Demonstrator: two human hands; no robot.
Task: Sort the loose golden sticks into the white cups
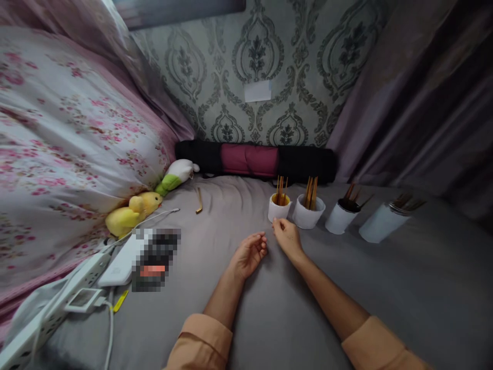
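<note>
My left hand (252,254) rests over the grey sheet, palm turned inward. Its fingers are loosely curled, and nothing shows in them. Close to its right, my right hand (287,239) has its thumb and fingers pinched together at the foot of a white-wrapped cup (279,211). Whether it touches that cup, or holds something small, I cannot tell. Thin brown sticks (282,189) stand in this cup, which has a yellow inside. Just right of it is a wider white cup (308,216) with more sticks (311,192).
Further right stand a dark-rimmed white cup (341,218) and a taller white container (381,224), both with sticks. A gold-coloured small item (199,201) lies at left, near plush toys (133,213). A power strip (54,313) and white power bank (123,262) lie front left. A black-and-maroon roll (250,159) borders the wall.
</note>
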